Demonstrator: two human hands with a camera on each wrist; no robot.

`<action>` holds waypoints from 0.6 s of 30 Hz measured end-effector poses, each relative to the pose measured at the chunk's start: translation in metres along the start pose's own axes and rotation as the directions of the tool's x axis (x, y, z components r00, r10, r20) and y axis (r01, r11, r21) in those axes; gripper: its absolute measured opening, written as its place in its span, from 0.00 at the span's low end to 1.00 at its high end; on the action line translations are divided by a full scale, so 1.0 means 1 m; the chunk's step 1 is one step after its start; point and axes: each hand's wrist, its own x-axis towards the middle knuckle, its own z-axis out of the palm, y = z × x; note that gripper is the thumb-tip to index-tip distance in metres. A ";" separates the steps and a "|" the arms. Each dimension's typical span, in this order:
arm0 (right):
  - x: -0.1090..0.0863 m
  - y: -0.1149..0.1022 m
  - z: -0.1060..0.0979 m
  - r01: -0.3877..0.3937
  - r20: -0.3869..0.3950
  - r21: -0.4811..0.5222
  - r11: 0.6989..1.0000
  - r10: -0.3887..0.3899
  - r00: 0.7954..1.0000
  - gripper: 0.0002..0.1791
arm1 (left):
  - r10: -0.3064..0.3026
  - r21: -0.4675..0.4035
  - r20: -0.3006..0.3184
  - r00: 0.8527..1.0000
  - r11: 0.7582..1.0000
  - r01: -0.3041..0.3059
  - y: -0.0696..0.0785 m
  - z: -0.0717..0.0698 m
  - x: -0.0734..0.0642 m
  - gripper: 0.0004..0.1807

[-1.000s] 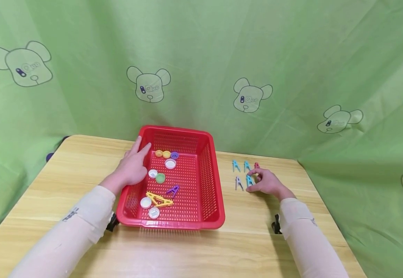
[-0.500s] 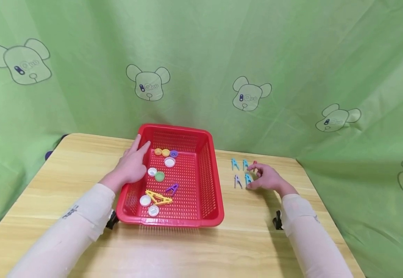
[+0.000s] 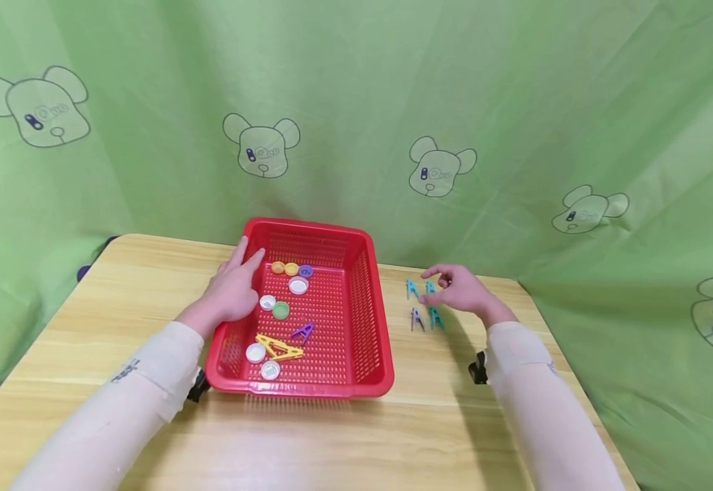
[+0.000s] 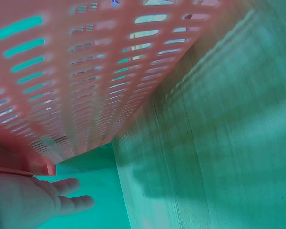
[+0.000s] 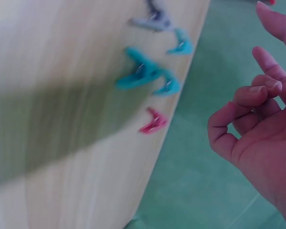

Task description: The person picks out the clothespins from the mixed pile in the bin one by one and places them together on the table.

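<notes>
My left hand (image 3: 230, 290) rests on the left rim of a red perforated plastic basket (image 3: 387, 368), fingers straight and spread along it. In the left wrist view two fingertips reach past the rim. My right hand (image 3: 457, 290) hovers over a small group of clothespins, thumb and forefinger apart with nothing between them, other fingers curled in. Under it lie a teal clothespin (image 3: 436, 318), a lilac-grey clothespin (image 3: 417, 319) and two light-blue ones at the back. A pink clothespin (image 5: 154, 123) shows in the right wrist view; the hand hides it from the head view.
Inside the basket lie several round caps, among them a green cap (image 3: 280, 310), with yellow clothespins (image 3: 279, 348) and a purple clothespin (image 3: 303, 332). The wooden table (image 3: 430, 436) runs back to a green curtain (image 3: 356, 102) printed with mouse heads.
My right hand has let go of the teal clothespin, risen and moved back and slightly left over the rear clothespins. My left hand has stayed on the basket rim.
</notes>
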 end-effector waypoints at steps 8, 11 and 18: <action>0.009 -0.036 0.004 0.009 0.031 -0.001 1.000 -0.009 0.999 0.27 | 0.004 0.003 0.006 1.000 1.000 -0.004 -0.001 -0.001 -0.001 0.45; 0.013 -0.050 0.007 0.023 0.043 0.003 1.000 -0.023 0.999 0.26 | -0.001 0.002 0.010 1.000 1.000 0.001 -0.001 0.000 -0.001 0.45; 0.024 -0.083 0.013 0.055 0.058 0.042 0.998 -0.058 0.997 0.25 | 0.001 0.008 0.003 1.000 1.000 -0.001 -0.001 -0.001 0.000 0.45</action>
